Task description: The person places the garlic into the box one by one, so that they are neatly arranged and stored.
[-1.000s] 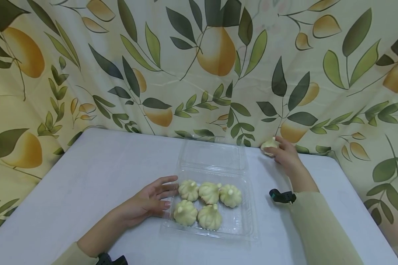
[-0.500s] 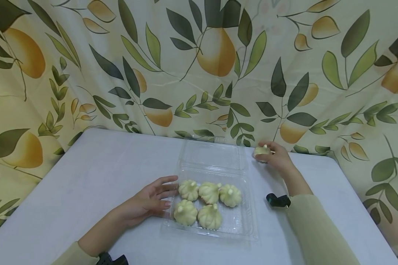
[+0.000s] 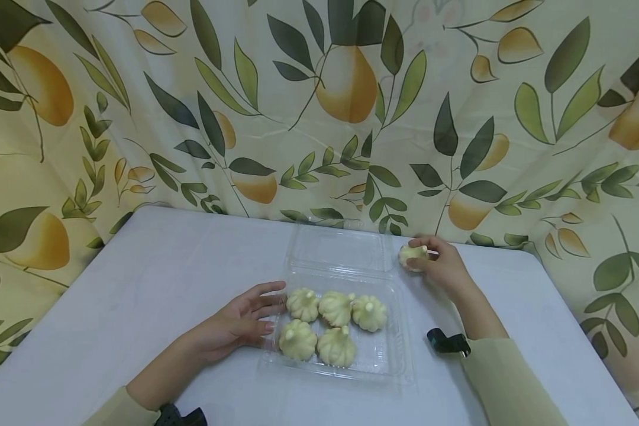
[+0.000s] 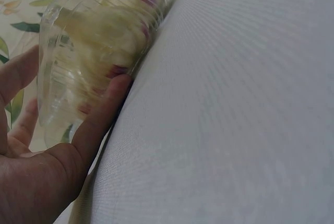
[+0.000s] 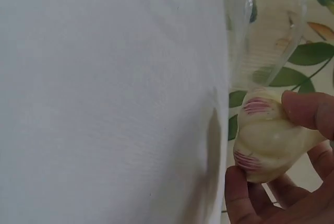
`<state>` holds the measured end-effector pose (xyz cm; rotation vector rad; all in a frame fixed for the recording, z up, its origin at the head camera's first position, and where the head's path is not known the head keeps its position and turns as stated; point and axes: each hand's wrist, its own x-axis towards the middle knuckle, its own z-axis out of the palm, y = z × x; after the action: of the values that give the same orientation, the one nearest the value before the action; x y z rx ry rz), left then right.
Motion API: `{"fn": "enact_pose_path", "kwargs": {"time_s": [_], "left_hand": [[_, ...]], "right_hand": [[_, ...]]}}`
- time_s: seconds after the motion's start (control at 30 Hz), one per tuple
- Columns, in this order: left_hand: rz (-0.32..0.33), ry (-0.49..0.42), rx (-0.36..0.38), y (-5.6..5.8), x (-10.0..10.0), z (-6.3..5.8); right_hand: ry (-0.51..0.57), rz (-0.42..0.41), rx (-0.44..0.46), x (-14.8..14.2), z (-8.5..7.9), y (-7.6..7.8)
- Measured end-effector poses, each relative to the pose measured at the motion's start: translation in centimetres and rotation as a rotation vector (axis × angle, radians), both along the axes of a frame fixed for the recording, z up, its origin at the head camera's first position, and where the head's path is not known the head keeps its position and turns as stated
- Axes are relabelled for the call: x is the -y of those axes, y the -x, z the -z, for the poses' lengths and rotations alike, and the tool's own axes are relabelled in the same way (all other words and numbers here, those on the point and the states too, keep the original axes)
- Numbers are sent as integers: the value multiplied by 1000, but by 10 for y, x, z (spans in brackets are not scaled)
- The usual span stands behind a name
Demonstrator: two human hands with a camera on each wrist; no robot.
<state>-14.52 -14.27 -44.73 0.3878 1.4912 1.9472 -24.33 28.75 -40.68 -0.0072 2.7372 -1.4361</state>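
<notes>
My right hand pinches a pale garlic bulb between thumb and fingers, just right of the raised lid. Up close in the right wrist view, that garlic bulb shows purple streaks near its base. A clear plastic clamshell box lies unfolded at the middle of the table. Several garlic bulbs sit inside it in two rows, with bare room at the front right. My left hand rests against the box's left side, fingers spread and fairly straight; the left wrist view shows a thumb along the wall.
The box's clear lid leans back toward the far edge of the white table. Behind it hangs a curtain printed with fruit and leaves. A black wrist device is strapped at the right cuff.
My right hand has carried the garlic bulb from the far table edge left and nearer, toward the box. My left hand and the box have stayed in place.
</notes>
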Motion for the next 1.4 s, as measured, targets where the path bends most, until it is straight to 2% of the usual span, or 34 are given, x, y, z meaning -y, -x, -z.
{"fn": "enact_pose_path", "kwargs": {"time_s": [0.2, 0.4, 0.5, 0.83, 1.2, 1.4], "left_hand": [[8, -3, -4, 0, 0, -1], [7, -2, -4, -1, 0, -1], [7, -1, -4, -1, -1, -2], [10, -7, -4, 0, -1, -1], [10, -14, 0, -2, -1, -1], [7, -9, 5, -2, 0, -1]], "right_hand": [[37, 1, -24, 4, -11, -20], [79, 21, -48, 6, -20, -35], [98, 3, -63, 7, -25, -42], [95, -94, -113, 18, -45, -61], [116, -219, -96, 28, -48, -70], [161, -319, -91, 34, -51, -76]]}}
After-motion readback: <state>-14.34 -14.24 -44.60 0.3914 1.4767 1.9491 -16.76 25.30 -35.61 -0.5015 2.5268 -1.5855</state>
